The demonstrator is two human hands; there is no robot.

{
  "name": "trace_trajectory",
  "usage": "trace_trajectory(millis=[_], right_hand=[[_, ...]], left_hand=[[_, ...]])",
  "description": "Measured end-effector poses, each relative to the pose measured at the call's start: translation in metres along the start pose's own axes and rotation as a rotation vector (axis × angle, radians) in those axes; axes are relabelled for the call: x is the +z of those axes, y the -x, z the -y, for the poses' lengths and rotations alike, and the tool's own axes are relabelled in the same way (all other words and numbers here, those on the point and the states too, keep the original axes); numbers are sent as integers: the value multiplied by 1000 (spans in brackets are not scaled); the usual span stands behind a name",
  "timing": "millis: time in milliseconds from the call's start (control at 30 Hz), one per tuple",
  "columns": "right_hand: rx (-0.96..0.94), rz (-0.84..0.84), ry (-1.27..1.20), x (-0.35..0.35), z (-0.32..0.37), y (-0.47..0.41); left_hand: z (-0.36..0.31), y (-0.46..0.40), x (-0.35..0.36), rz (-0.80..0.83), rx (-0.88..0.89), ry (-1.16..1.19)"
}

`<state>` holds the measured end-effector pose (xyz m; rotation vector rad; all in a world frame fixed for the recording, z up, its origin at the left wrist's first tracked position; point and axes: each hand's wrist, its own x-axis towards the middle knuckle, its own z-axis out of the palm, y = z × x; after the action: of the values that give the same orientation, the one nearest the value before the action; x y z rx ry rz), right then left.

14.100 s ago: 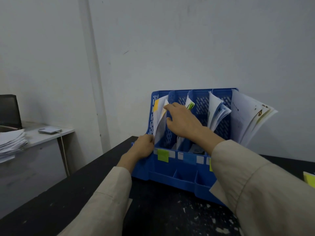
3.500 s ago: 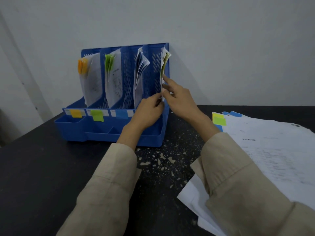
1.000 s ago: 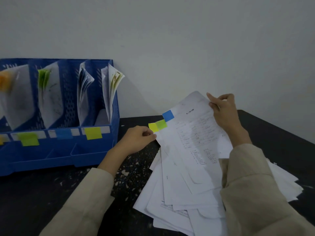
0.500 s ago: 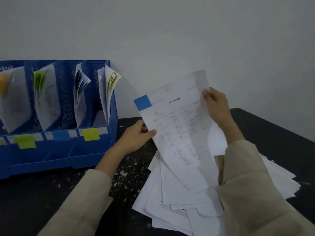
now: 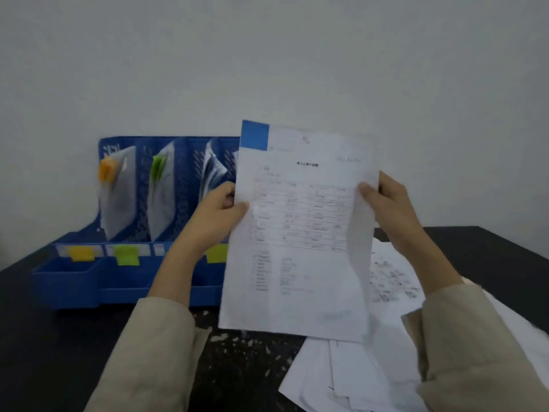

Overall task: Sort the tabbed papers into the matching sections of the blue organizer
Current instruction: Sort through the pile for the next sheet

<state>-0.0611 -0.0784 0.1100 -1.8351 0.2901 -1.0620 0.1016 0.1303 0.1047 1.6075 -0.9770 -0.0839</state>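
Blue-tabbed paper (image 5: 300,233) upright, pinched between left hand (image 5: 218,217) and right hand (image 5: 387,208)

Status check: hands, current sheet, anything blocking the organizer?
Left hand and right hand grip white printed sheet with blue tab, held upright. Blue plastic organizer behind it, third section partly hidden. Loose paper pile at right.

Black table (image 5: 59,352), pale wall (image 5: 267,55)
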Motion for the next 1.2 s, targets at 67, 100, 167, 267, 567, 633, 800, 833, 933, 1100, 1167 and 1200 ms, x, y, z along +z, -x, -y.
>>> trace_trajectory(millis=[67, 100, 167, 267, 567, 633, 800, 833, 933, 1100, 1167, 1200], right_hand=[[-37, 145, 6, 15, 11, 3], [-72, 214, 24, 26, 18, 2], [-133, 279, 80, 44, 27, 1], [-182, 258, 36, 79, 41, -3], [-284, 398, 77, 174, 78, -9], [-366, 332, 303, 188, 79, -16], [-254, 367, 446, 198, 73, -23], [-225, 405, 471, 198, 70, -26], [-150, 517, 549, 195, 64, -31], [-143, 522, 516, 186, 61, -35], [-143, 528, 518, 183, 62, -35], [-143, 532, 517, 183, 62, -36]], left_hand=[[-5, 4, -16, -114, 44, 16], [-6, 8, -26, -181, 82, -6], [-8, 13, -39, -304, 152, -85], [-10, 26, -68, -448, 223, -173], [-16, 78, -149, -549, 249, -523], [-26, 83, -162, -649, 274, -581], [-44, 79, -179, -746, 284, -650], [-47, 77, -179, -753, 285, -659], [-52, 66, -176, -762, 286, -695], [-56, 35, -164, -775, 321, -695], [-59, 18, -157, -781, 338, -734], [-61, 10, -154, -783, 339, -767]])
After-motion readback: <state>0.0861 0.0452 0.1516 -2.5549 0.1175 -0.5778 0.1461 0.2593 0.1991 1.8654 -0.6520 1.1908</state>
